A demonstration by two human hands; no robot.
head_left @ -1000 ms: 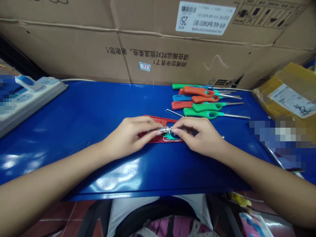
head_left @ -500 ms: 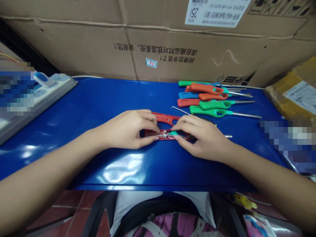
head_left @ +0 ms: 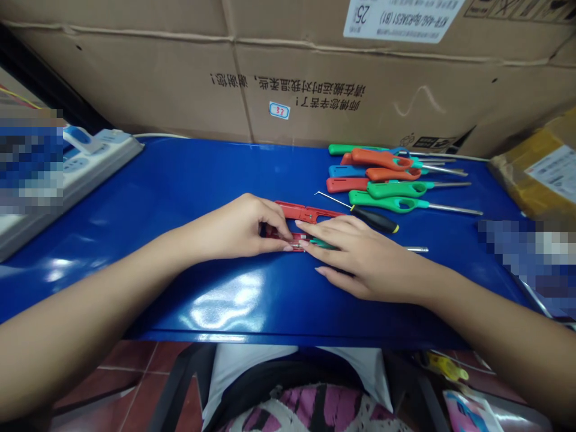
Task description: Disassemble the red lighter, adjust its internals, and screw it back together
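Two hands, two red lighter shell halves, one black-and-yellow hook pick [head_left: 375, 219], at least seven long-nosed lighters [head_left: 380, 159] piled far right. Near shell half [head_left: 299, 236] lies between the hands, under their fingertips; far shell half [head_left: 294, 210] just beyond. Left hand [head_left: 247, 225] curled over near half's left end, can't tell if pinching. Right hand [head_left: 360, 252] fingers spread apart, fingertips over both halves; one metal tube [head_left: 417, 249] shows right of it.

Light was middling. White glare pooled on the glossy blue tabletop [head_left: 216, 180], near edge and left. Red tiled floor [head_left: 168, 360] lay darker. Edges stretched wide-angle; pixel blocks masked both sides; small print on white rectangular label [head_left: 405, 21] blurred.
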